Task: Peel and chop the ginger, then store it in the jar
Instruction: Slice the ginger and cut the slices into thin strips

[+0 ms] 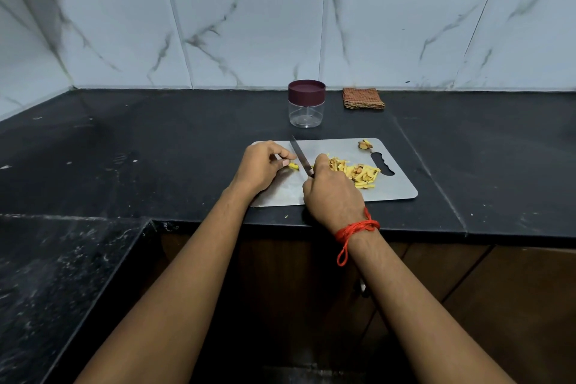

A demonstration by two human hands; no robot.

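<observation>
A steel cutting board (392, 190) lies on the black counter. My left hand (260, 167) pinches a small yellow ginger piece (293, 166) against the board. My right hand (332, 193) grips a knife (300, 155) whose blade rests just right of that piece, tip pointing away. A heap of chopped ginger strips (361, 173) lies to the right of my right hand. Brownish peel scraps (365, 144) sit at the board's far right corner. The clear jar (306, 104) with its maroon lid on stands behind the board.
A folded checked cloth (363, 98) lies by the tiled wall, right of the jar. The black counter (156, 147) stretches left and right, with its front edge just below the board. A lower dark stone surface (56, 284) sits at the left.
</observation>
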